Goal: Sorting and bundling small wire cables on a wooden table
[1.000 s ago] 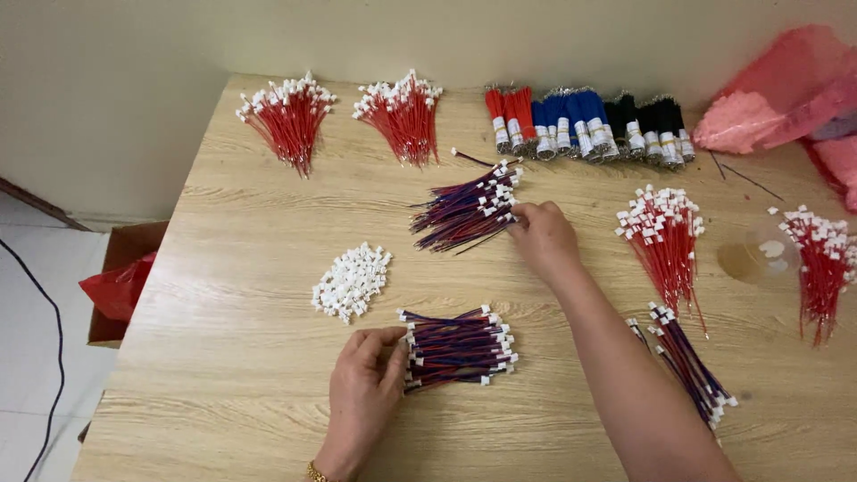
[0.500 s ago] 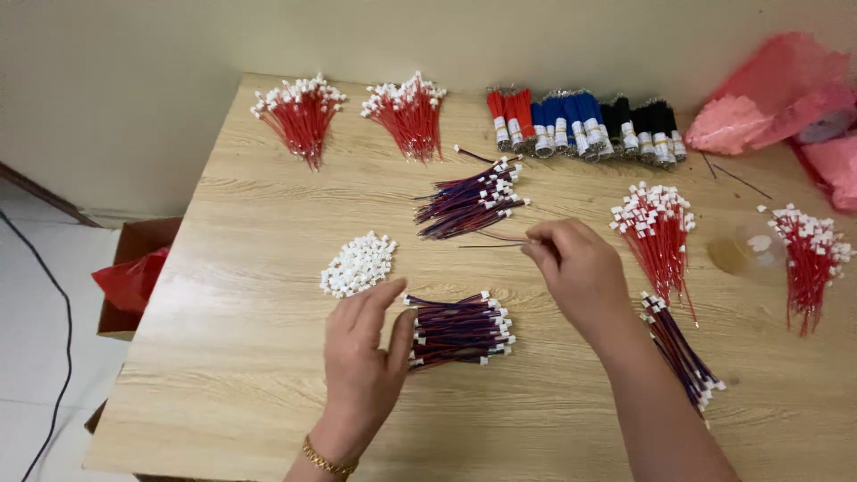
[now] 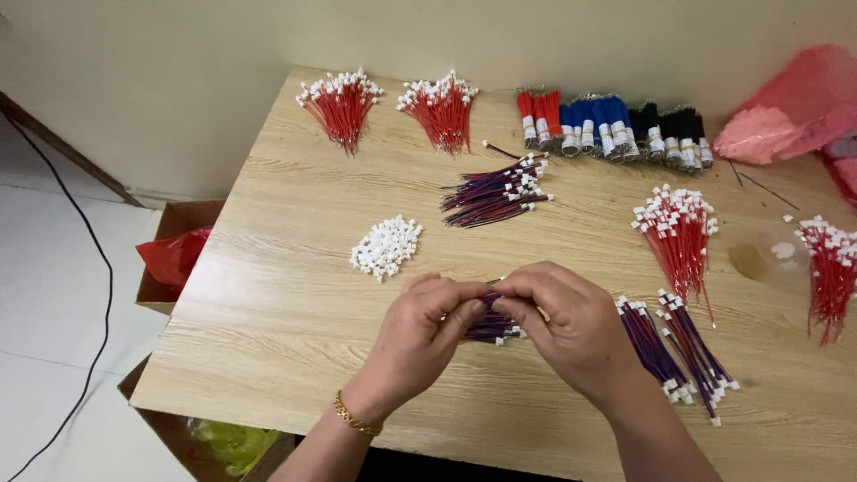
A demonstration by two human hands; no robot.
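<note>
Head view: both hands have come together at 6 o'clock on the worktop (image 3: 295,295), where half a second ago they were apart, the right one carrying a wire back from the loose purple bundle (image 3: 496,191) at 12 o'clock. Now the left hand (image 3: 418,339) and right hand (image 3: 571,326) meet fingertip to fingertip, each grip pinched on a thin wire over the dark wire bundle (image 3: 494,323) lying beneath them, mostly hidden. The heap of small white connectors (image 3: 386,246), blocky plastic, sits at 10 o'clock. The pale worktop shows wood grain; stiff red wire sheaves (image 3: 341,105) fan out at the far edge.
</note>
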